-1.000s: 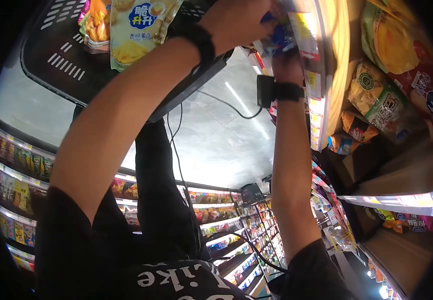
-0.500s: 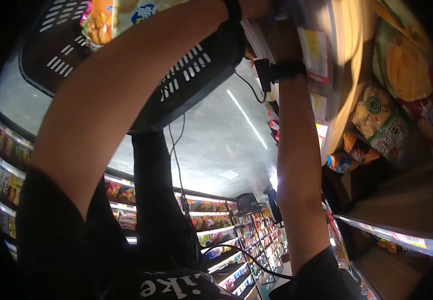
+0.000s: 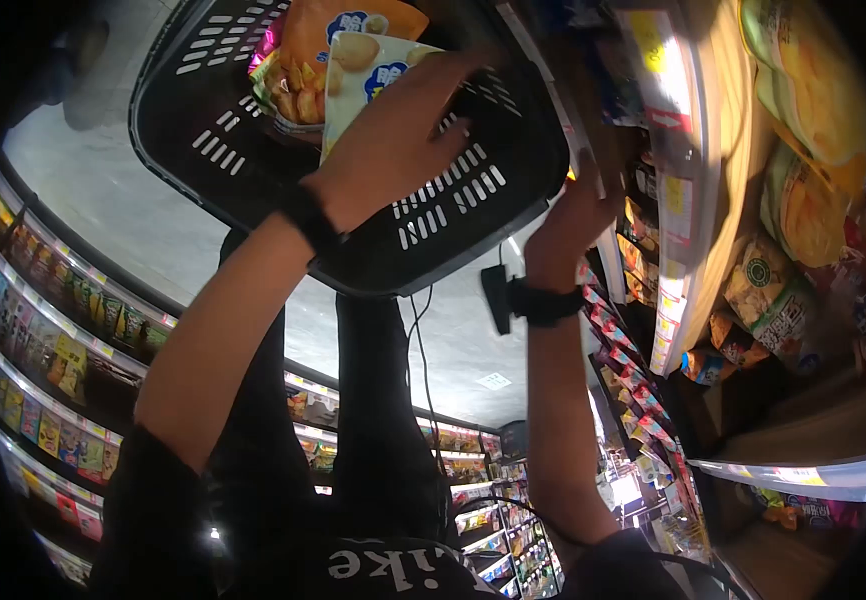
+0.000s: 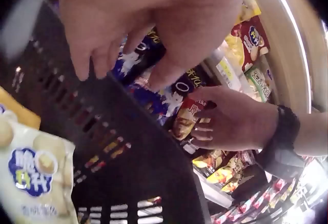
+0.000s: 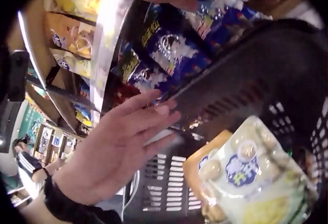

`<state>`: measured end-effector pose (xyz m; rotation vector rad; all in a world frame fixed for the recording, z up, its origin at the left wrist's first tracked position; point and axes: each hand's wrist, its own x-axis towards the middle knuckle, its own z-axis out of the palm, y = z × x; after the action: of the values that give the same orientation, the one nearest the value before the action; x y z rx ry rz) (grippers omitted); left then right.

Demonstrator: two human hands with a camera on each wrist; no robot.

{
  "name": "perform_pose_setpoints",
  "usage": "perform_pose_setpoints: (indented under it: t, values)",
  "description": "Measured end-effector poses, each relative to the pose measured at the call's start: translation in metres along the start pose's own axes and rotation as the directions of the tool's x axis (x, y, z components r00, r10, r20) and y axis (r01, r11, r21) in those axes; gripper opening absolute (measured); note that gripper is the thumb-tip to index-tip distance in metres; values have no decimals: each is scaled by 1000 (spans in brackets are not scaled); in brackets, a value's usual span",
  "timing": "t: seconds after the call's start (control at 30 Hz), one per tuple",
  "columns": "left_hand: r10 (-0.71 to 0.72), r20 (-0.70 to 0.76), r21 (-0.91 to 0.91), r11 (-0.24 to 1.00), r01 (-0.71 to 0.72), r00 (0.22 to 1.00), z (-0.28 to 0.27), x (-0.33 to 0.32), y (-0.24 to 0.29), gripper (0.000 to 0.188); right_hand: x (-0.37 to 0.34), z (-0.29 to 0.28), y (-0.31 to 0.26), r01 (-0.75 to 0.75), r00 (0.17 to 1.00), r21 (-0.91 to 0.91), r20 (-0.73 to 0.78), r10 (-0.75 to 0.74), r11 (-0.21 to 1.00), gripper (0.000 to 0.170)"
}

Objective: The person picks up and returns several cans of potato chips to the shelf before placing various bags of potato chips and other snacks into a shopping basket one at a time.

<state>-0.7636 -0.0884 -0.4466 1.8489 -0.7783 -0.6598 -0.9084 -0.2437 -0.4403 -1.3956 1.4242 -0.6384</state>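
Note:
My left hand [image 3: 388,145] is above the black basket [image 3: 353,275], its fingers stretched out and holding nothing. My right hand [image 3: 568,225] is beside the basket's rim by the shelf; in the left wrist view, the right hand [image 4: 236,119] has slightly bent fingers near a red bag [image 4: 185,119], and I cannot tell whether they touch. Blue snack bags [image 4: 164,98] lie on the shelf side, beyond the rim. A pale snack bag [image 5: 251,170] and an orange one [image 5: 197,157] lie in the basket.
A shelf edge with price tags [image 3: 675,190] runs along the right, with more snack bags [image 3: 753,275] beyond it. Shelves of packages [image 3: 78,365] stand at the left. Grey floor [image 3: 83,180] shows around the basket, and cables [image 3: 421,340] hang below it.
Both hands have come down from the shelf edge. The left has moved back over the basket, and the basket sits further right and lower in the head view.

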Motion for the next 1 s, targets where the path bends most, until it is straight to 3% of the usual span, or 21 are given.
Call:
perform_pose_setpoints:
  t: [0.07, 0.1, 0.13, 0.2, 0.23, 0.27, 0.3, 0.33, 0.37, 0.4, 0.43, 0.47, 0.5, 0.53, 0.57, 0.6, 0.67, 0.7, 0.77, 0.87, 1.0]
  values:
    - [-205, -29, -6, 979, 204, 978, -20, -23, -22, 58, -33, 19, 17, 25, 999, -26, 40, -24, 999, 37]
    - [-256, -80, 71, 962, 262, 963, -19, -37, -49, 57, -52, 37, 4, -62, 988, -47, 137, 68, 997, 34]
    - [-299, -139, 145, 937, 318, 944, -11, -54, -81, 56, -49, 42, 33, 75, 937, -134, 350, -23, 988, 41]
    - [-506, -7, 171, 849, 500, 862, 9, -78, -141, 56, -45, 68, 79, 396, 793, -272, 583, -178, 877, 49]
    - [-514, -54, 102, 850, 517, 856, 20, -85, -164, 56, -45, 78, 105, 303, 841, -407, 539, -41, 862, 64]
    - [-521, -95, 24, 850, 526, 848, 34, -91, -182, 56, -26, 79, 174, 319, 845, -516, 534, 8, 795, 75]
    - [-533, -86, 6, 844, 536, 842, 50, -98, -208, 58, -21, 87, 157, -99, 802, -490, 476, 361, 866, 66]
    - [-488, -154, -67, 873, 483, 859, 52, -93, -202, 57, -7, 91, 177, -215, 682, -476, 552, 480, 853, 52]
    - [-498, -137, -28, 866, 499, 856, 46, -87, -190, 56, 7, 89, 203, -298, 510, -499, 637, 578, 813, 51]
    - [-489, -45, -51, 872, 487, 871, 38, -82, -185, 53, -14, 97, 153, -359, 621, -520, 487, 614, 775, 40]
    - [-528, 29, -203, 828, 522, 849, 55, -94, -214, 49, -11, 89, 183, -190, 634, -473, 610, 476, 860, 40]
    - [-487, 6, -226, 850, 476, 873, 60, -101, -218, 43, -9, 83, 178, 81, 635, -632, 629, 448, 771, 40]
    - [-500, 147, -351, 780, 518, 853, 23, -84, -168, 42, -24, 79, 146, -9, 698, -491, 621, 357, 871, 35]
    - [-461, 163, -447, 754, 482, 872, 30, -99, -180, 45, -49, 79, 115, -79, 751, -309, 607, 261, 948, 31]
    - [-511, 106, -87, 850, 520, 853, 2, -96, -138, 50, -45, 63, 176, -58, 705, -217, 682, 194, 974, 28]
    - [-439, 138, -117, 883, 455, 888, -2, -99, -129, 55, -61, 71, 124, -233, 701, -212, 640, 315, 949, 23]
    - [-488, 209, -132, 845, 519, 847, -22, -103, -106, 55, -72, 65, 116, -229, 712, -207, 631, 308, 951, 24]
    - [-485, 159, -104, 858, 504, 860, -31, -107, -95, 51, -80, 66, 109, -296, 727, -137, 609, 316, 945, 32]
    - [-563, 130, -87, 813, 575, 816, -60, -108, -69, 43, -83, 62, 102, 10, 748, -262, 643, 166, 965, 42]
    - [-515, 51, -195, 835, 514, 856, -112, -99, -25, 37, -109, 70, 10, -11, 714, -233, 679, 171, 972, 50]
    - [-452, -70, -262, 868, 421, 889, -174, -74, 31, 29, -135, 73, -71, 149, 723, -140, 691, -11, 979, 75]
